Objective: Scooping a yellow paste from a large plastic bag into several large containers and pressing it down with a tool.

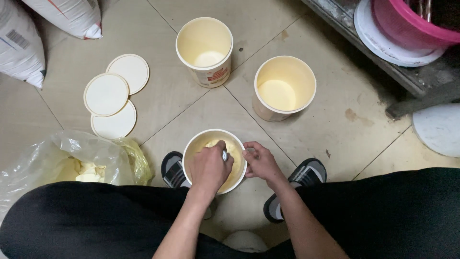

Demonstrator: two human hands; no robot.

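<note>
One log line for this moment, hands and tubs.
left hand: inside near tub, gripping utensil | right hand: steadying rim | two far tubs: open | lids: stacked left

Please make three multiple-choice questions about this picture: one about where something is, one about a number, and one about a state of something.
1. Where do the round lids lie?
A. On the floor, to the left of the tubs
B. Inside the pink basket
C. On top of the far tubs

2. How many cream tubs stand on the floor?
A. Two
B. Three
C. Five

3. How are the two far tubs?
A. Closed with lids
B. Tipped on their sides
C. Open and upright

Answers:
1. A: the lids overlap on the tiles left of the far left tub.
2. B: two far ones, including the far right tub, plus the near tub between the feet.
3. C: both show their insides. The left hand reaches into the near tub; the right hand holds its rim.
</note>
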